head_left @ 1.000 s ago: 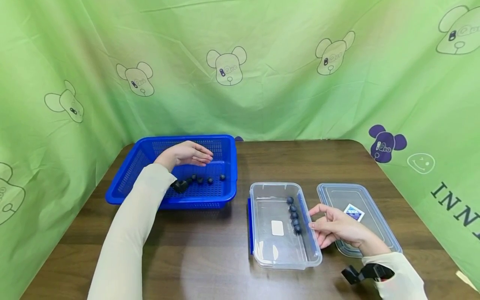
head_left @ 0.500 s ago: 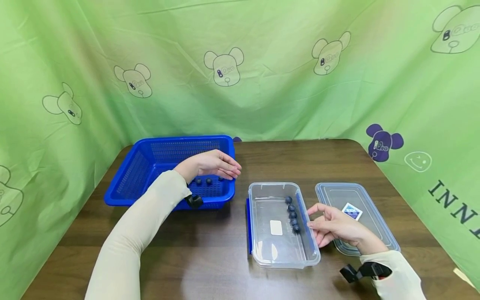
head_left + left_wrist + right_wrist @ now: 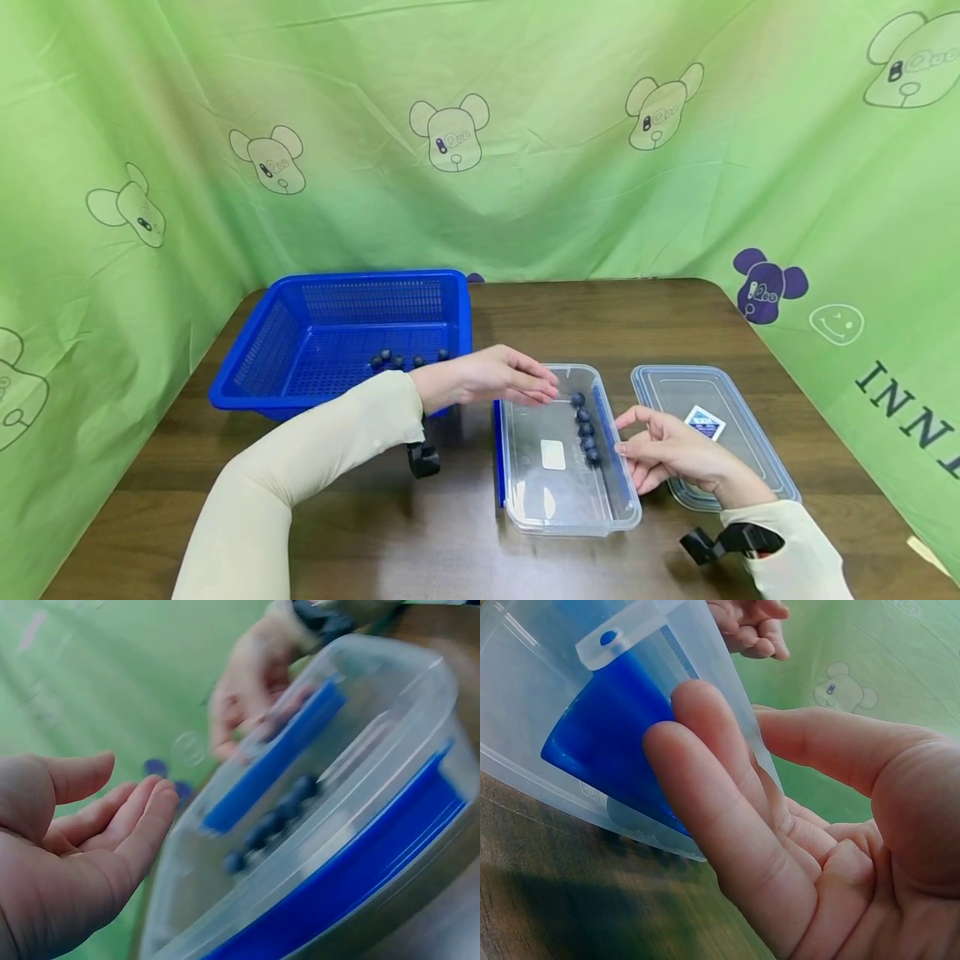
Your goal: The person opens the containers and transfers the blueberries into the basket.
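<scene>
A clear plastic food container (image 3: 525, 500) stands on the table, with a row of several blueberries (image 3: 587, 429) along its right side. My left hand (image 3: 504, 377) is over its far left rim, palm turned sideways. In the left wrist view, the left thumb and fingers are apart, with nothing showing between them. My right hand (image 3: 675, 454) holds the container's right wall, thumb and fingers at the rim. The right wrist view shows those fingers (image 3: 705, 780) in front of the blue side latch (image 3: 611, 727) and the thumb behind the wall edge.
A blue mesh basket (image 3: 255, 367) sits at the back left with several blueberries (image 3: 398, 362) inside. The container's clear lid (image 3: 738, 450) lies right of it, under the right hand's reach. A green printed curtain (image 3: 525, 208) hangs behind the wooden table (image 3: 405, 550).
My left hand has moved right and toward me, from over the basket to the container's left rim. The right hand and container have stayed in place.
</scene>
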`<state>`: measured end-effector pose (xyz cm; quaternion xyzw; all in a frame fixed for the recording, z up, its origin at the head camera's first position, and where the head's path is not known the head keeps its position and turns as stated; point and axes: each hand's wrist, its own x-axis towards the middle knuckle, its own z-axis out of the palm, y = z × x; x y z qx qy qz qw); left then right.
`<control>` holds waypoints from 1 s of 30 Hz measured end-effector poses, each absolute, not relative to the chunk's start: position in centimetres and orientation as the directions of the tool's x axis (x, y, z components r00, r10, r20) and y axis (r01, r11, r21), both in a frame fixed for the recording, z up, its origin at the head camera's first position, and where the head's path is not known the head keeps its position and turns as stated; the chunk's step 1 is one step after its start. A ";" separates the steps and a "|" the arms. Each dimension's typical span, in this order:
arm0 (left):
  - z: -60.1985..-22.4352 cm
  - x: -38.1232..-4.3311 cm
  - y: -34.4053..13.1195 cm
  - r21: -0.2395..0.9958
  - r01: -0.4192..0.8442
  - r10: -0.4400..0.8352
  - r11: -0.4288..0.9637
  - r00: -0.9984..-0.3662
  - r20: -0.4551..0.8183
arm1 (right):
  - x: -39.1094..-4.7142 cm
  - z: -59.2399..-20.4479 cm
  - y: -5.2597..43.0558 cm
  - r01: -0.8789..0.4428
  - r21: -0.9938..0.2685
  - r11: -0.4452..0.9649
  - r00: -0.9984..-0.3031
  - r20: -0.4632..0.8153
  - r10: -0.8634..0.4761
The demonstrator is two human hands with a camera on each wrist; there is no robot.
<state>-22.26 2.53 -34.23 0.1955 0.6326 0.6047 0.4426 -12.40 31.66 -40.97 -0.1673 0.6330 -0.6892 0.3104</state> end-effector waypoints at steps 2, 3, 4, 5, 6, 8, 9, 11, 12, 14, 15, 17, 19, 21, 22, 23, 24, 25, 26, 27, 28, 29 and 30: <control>-34.6 -21.5 3.4 0.930 -0.292 0.784 0.224 -0.512 -0.350 | -12.4 -41.0 31.7 0.219 -0.976 -0.005 -0.751 -0.165 -0.639; -34.9 -21.1 3.7 0.924 -0.297 0.783 0.241 -0.503 -0.366 | -12.5 -41.0 31.7 0.218 -0.976 -0.005 -0.750 -0.164 -0.641; -35.1 -20.8 4.1 0.916 -0.309 0.781 0.257 -0.493 -0.385 | -12.5 -41.1 31.8 0.218 -0.976 -0.005 -0.749 -0.163 -0.642; -35.4 -20.5 4.4 0.908 -0.317 0.776 0.274 -0.486 -0.403 | -12.5 -41.1 31.8 0.218 -0.976 -0.006 -0.748 -0.163 -0.643; -35.7 -20.2 4.7 0.900 -0.329 0.772 0.286 -0.477 -0.420 | -12.5 -41.1 31.8 0.218 -0.976 -0.006 -0.748 -0.163 -0.643; -36.3 -19.8 5.2 0.884 -0.350 0.767 0.310 -0.458 -0.450 | -12.5 -41.2 31.8 0.217 -0.976 -0.008 -0.747 -0.161 -0.645; -36.6 -19.5 5.4 0.877 -0.356 0.764 0.322 -0.449 -0.463 | -12.5 -41.2 31.8 0.217 -0.976 -0.009 -0.747 -0.160 -0.645; -37.1 -19.2 5.9 0.867 -0.365 0.764 0.339 -0.431 -0.480 | -12.5 -41.2 31.8 0.217 -0.976 -0.009 -0.747 -0.160 -0.645; -37.3 -19.0 6.1 0.863 -0.369 0.765 0.345 -0.422 -0.486 | -12.5 -41.2 31.8 0.216 -0.976 -0.010 -0.747 -0.159 -0.645; -37.7 -18.8 6.6 0.855 -0.374 0.760 0.359 -0.414 -0.500 | -12.5 -41.2 31.9 0.216 -0.976 -0.009 -0.747 -0.159 -0.645; -37.9 -18.7 6.8 0.852 -0.373 0.758 0.367 -0.411 -0.507 | -12.6 -41.2 31.9 0.216 -0.976 -0.007 -0.747 -0.161 -0.645; -38.2 -18.6 7.3 0.845 -0.374 0.744 0.382 -0.417 -0.521 | -12.6 -41.2 31.9 0.214 -0.977 -0.003 -0.748 -0.162 -0.644; -38.6 -18.5 7.8 0.837 -0.371 0.729 0.403 -0.423 -0.539 | -12.6 -41.2 32.0 0.216 -0.976 -0.001 -0.749 -0.165 -0.642; -38.8 -18.4 8.2 0.826 -0.369 0.715 0.427 -0.421 -0.558 | -12.6 -41.1 31.9 0.216 -0.976 0.000 -0.750 -0.166 -0.641; -38.9 -18.3 8.5 0.821 -0.367 0.710 0.437 -0.419 -0.566 | -12.5 -41.1 31.8 0.214 -0.977 -0.001 -0.750 -0.163 -0.641; -39.0 -18.3 8.7 0.816 -0.364 0.706 0.448 -0.415 -0.573 | -12.5 -41.1 31.8 0.212 -0.977 -0.004 -0.750 -0.160 -0.642; -39.1 -18.3 8.9 0.811 -0.365 0.705 0.457 -0.408 -0.580 | -12.5 -41.1 31.7 0.210 -0.978 -0.007 -0.749 -0.156 -0.643; -39.1 -18.2 9.2 0.807 -0.365 0.701 0.464 -0.406 -0.586 | -12.4 -41.0 31.7 0.208 -0.978 -0.009 -0.749 -0.153 -0.644; -39.1 -18.2 9.4 0.803 -0.367 0.699 0.470 -0.402 -0.592 | -12.4 -41.0 31.6 0.206 -0.979 -0.012 -0.748 -0.149 -0.647; -39.2 -18.1 9.5 0.799 -0.372 0.696 0.473 -0.399 -0.598 | -12.4 -41.0 31.6 0.204 -0.979 -0.016 -0.747 -0.145 -0.649; -39.2 -18.1 9.7 0.794 -0.378 0.692 0.477 -0.395 -0.604 | -12.4 -41.0 31.6 0.202 -0.979 -0.019 -0.746 -0.141 -0.650; -39.3 -18.1 9.8 0.789 -0.383 0.689 0.480 -0.393 -0.609 | -12.4 -41.0 31.6 0.201 -0.979 -0.021 -0.746 -0.140 -0.651; -39.3 -18.0 9.9 0.787 -0.387 0.687 0.481 -0.391 -0.612 | -12.5 -41.0 31.6 0.200 -0.980 -0.022 -0.746 -0.138 -0.651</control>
